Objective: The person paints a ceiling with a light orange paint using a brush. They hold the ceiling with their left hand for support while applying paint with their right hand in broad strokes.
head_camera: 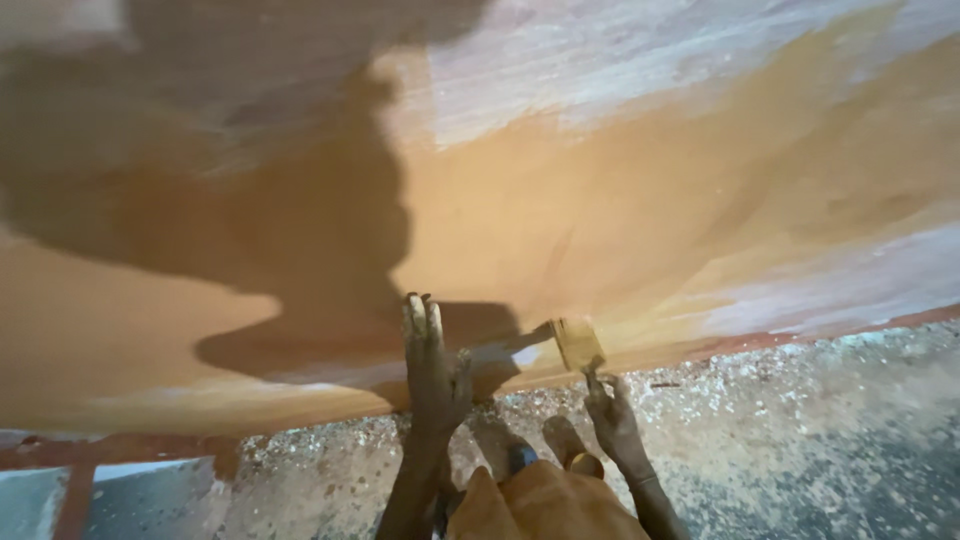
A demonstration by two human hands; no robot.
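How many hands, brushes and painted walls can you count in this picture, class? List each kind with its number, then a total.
Hands: 2, the left hand flat on the wall, the right hand gripping the brush
Brush: 1
Orange-painted wall: 1
Total: 4

Left hand flat, fingers straight; right hand clenched.

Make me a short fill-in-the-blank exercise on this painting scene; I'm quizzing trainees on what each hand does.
1. The right hand holds a ____ against the wall.
2. The left hand rests ____ on the wall, fingers spread upward.
3. The fresh coat on the wall is ____ in colour.
4. The ground below the wall is ____ with pale flecks.

Missing words: paintbrush; flat; orange; speckled
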